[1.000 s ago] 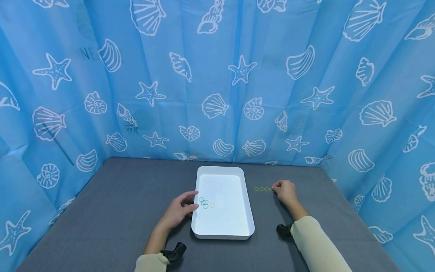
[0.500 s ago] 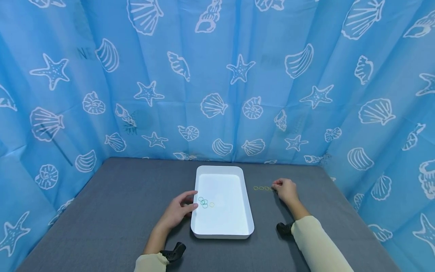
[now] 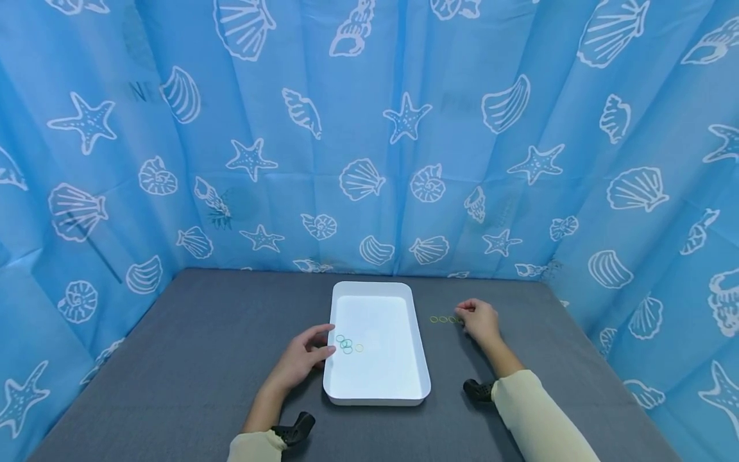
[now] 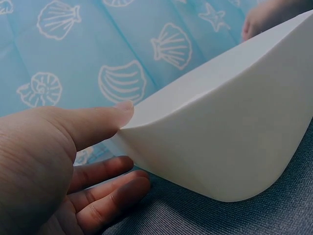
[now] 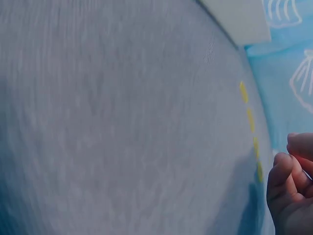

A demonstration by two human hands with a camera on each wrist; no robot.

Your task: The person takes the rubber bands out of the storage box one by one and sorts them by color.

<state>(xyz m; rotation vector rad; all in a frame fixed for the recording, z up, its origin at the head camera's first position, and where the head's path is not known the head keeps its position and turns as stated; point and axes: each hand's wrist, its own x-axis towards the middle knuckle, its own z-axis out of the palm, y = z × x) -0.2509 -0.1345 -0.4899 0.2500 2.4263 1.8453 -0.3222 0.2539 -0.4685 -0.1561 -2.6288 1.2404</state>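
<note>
White tray (image 3: 378, 394) sits lower centre of the frame on the grey worktop (image 3: 190, 359). Inside it, near its left wall, a small cluster of rubber bands (image 3: 346, 344): several teal or green ones overlapping, plus one yellow band (image 3: 359, 348) just to their right; rest of the tray floor bare. Left hand (image 3: 305, 356) rests against the tray's left rim, thumb tip on the top edge, fingers straight and relaxed along the outer wall, as the left wrist view shows; not gripping anything. Right of the tray, on the worktop, a short row of yellow rings (image 3: 442, 319), side by side, separate from the tray. Right hand (image 3: 479, 321) sits at the right end of that row, fingers curled in, fingertips at the last ring; can't tell if it actually pinches a ring, too small and blurred. Blue curtain (image 3: 369, 128) with white shell and starfish print fills the upper frame; faint dark lettering at upper left, unreadable. Cream sleeves (image 3: 534, 420) at bottom.
</note>
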